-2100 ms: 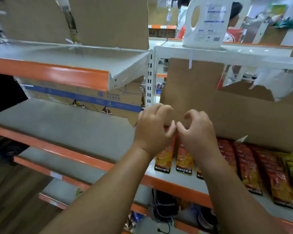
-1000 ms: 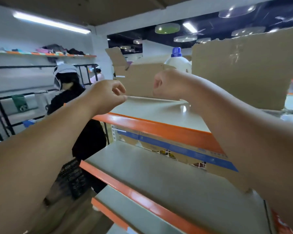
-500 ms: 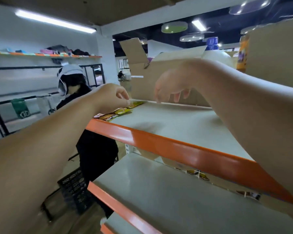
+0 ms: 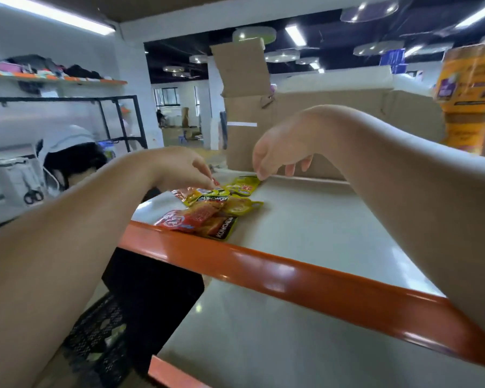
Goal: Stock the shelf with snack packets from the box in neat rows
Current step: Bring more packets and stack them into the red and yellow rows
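Observation:
Several red and yellow snack packets (image 4: 207,214) lie in a loose heap at the left end of the upper shelf (image 4: 319,236), just behind its orange front rail. My left hand (image 4: 179,166) reaches over the heap, and its fingertips pinch the corner of a red packet. My right hand (image 4: 280,149) hangs over the back of the heap with relaxed fingers; its thumb tip is at the yellow packet (image 4: 244,187) and it holds nothing. A brown cardboard box (image 4: 252,135) stands at the back of the shelf behind both hands.
A person in a white cap (image 4: 67,155) stands beyond the shelf's left end. A black plastic crate (image 4: 101,331) sits on the floor below. A lower shelf (image 4: 263,345) runs underneath. An orange carton (image 4: 468,88) stands at the far right.
My view rose from the lower shelf's packet rows to the upper shelf. Both hands moved up there and now reach down onto the heap of packets at its left end.

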### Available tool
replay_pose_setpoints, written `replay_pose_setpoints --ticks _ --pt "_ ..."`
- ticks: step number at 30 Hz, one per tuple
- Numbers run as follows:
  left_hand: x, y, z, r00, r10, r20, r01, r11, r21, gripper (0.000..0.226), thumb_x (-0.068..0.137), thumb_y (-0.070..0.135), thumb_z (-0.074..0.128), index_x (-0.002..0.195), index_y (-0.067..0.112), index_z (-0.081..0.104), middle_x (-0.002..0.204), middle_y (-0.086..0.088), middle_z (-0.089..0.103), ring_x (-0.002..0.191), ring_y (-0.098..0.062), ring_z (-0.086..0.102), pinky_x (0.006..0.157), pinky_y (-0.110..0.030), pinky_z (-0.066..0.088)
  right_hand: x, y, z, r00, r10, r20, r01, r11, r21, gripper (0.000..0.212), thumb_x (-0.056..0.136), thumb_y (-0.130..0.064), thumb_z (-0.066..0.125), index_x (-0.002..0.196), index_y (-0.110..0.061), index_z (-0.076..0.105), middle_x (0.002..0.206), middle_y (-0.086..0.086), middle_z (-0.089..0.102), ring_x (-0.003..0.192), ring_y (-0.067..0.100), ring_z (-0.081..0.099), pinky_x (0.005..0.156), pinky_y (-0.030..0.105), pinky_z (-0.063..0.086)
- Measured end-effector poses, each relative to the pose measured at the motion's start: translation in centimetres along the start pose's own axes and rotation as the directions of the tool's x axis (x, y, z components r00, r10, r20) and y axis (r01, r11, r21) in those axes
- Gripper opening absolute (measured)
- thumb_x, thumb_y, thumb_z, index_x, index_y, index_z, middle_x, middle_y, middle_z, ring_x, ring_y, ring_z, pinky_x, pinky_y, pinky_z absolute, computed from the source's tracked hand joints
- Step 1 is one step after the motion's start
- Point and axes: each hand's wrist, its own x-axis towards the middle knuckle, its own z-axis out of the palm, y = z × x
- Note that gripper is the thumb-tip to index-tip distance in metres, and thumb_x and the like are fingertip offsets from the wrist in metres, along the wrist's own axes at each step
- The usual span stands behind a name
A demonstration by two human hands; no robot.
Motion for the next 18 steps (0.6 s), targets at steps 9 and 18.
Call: replay_pose_setpoints --ticks 9,18 --pt "5.6 -3.6 -1.5 0.983 0.161 0.091 -0.164 0.986 0.019 0.033 0.098 0.018 0.06 0.126 0.034 0.069 0.124 0.005 0.065 0.109 -0.016 0.064 0.096 -0.036 0.052 6.3 -5.7 1.0 0.987 0.144 -0.064 -0.147 0.988 -0.045 0.041 0.102 -0.025 0.053 0.143 -0.025 0.053 0.136 0.006 0.056 0.109 0.03 0.066 0.066 0.033 0.056" --pt "7.2 -2.9 1.7 0.952 0.301 0.05 -0.303 0.952 0.036 0.029 0.095 0.04 0.061 0.122 0.039 0.07 0.107 0.008 0.072 0.09 -0.012 0.064 0.08 -0.032 0.051 7.8 -3.5 3.6 0.974 0.223 -0.047 -0.223 0.975 0.009 0.02 0.095 -0.029 0.057 0.113 -0.033 0.064 0.104 -0.001 0.063 0.073 0.018 0.061 0.059 0.03 0.05"
